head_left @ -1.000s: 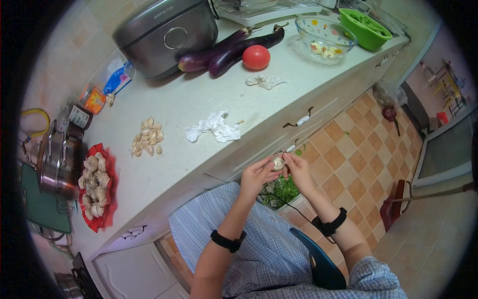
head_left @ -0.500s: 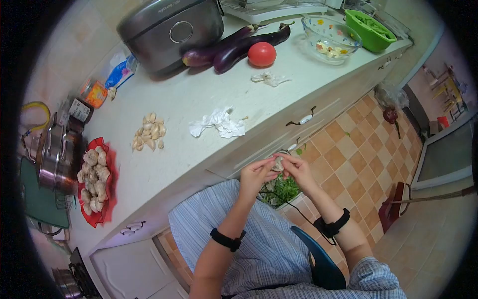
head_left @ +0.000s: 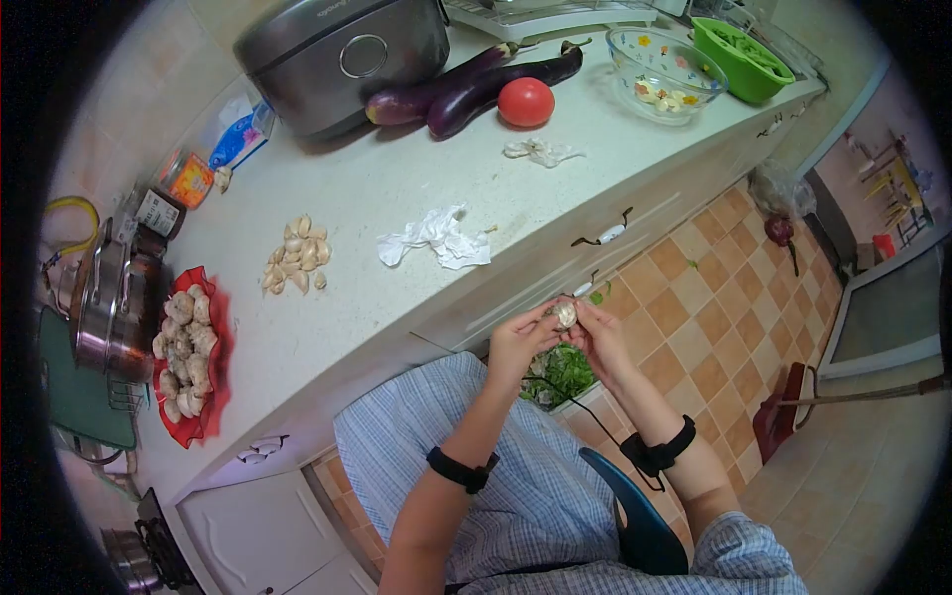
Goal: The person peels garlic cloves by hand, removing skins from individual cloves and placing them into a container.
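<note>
Between my two hands is a whitish garlic bulb (head_left: 564, 315), held up over the bin with green scraps (head_left: 567, 372). My left hand (head_left: 526, 342) grips it from the left with curled fingers. On the other side, the fingers of my right hand (head_left: 599, 332) close on the same bulb. A pile of loose garlic cloves (head_left: 297, 256) lies on the counter to the left. Farther left, several whole garlic bulbs (head_left: 186, 337) fill a red wavy-edged dish (head_left: 220, 332). Crumpled white paper (head_left: 436, 238) rests near the counter edge.
On the white counter (head_left: 347, 327) stand a dark rice cooker (head_left: 342, 69), eggplants (head_left: 506, 89), a tomato (head_left: 526, 102), a glass bowl with peeled cloves (head_left: 664, 74) and a green basket (head_left: 744, 59). A pot (head_left: 104, 307) is at left. A red dustpan (head_left: 780, 416) stands on the tiles.
Both hands have shifted slightly up and right with the garlic bulb. The bulb is turned so that more of its pale face shows. Things on the counter have stayed put.
</note>
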`<state>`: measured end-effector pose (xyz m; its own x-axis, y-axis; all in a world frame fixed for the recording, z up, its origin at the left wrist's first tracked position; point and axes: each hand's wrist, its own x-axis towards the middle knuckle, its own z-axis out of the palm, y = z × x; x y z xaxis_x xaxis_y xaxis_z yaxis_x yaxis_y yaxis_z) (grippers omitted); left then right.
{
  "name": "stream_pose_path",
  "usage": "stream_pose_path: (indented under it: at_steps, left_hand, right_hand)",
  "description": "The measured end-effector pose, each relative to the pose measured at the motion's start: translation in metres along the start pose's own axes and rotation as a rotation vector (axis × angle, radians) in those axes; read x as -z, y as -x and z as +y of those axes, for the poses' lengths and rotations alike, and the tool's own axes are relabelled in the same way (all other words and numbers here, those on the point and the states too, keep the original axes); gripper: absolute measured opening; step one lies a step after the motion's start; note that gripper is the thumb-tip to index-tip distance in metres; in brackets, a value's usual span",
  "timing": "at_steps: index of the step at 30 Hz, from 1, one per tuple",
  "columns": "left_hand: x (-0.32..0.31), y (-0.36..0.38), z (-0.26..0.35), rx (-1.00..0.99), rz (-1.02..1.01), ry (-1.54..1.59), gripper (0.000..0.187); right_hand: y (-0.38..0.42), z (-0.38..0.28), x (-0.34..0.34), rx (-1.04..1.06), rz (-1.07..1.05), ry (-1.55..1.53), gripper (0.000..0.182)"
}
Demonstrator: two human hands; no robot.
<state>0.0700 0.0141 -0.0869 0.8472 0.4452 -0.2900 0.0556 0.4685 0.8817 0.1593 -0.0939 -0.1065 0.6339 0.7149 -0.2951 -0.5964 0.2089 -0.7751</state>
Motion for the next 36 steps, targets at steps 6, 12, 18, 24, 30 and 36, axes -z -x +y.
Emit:
stream_pose_path:
  at_steps: [6,12,18,24,30,36]
  left_hand:
    - [0.008,-0.001,-0.001,0.081,0.045,0.06,0.029]
    - [0.008,0.0,0.005,0.075,0.07,-0.007,0.027]
    - [0.001,0.001,0.007,-0.017,0.048,0.02,0.027]
    - [-0.003,0.0,-0.002,-0.3,-0.072,-0.218,0.038]
    - [-0.001,0.003,0.001,-0.269,-0.083,-0.22,0.04]
    - [0.01,0.004,0.0,-0.215,-0.178,-0.196,0.039]
  right_hand:
    - [0.004,-0.021,-0.008,-0.027,-0.094,0.207,0.033]
    - [0.005,-0.022,-0.005,0.032,-0.235,0.362,0.035]
    - [0.007,-0.023,0.004,-0.025,-0.302,0.109,0.037]
    - [0.012,-0.031,0.002,-0.008,-0.308,0.12,0.036]
    - [0.011,-0.033,0.002,0.122,-0.296,0.336,0.034]
    - [0.019,-0.041,-0.004,0.099,-0.306,0.401,0.034]
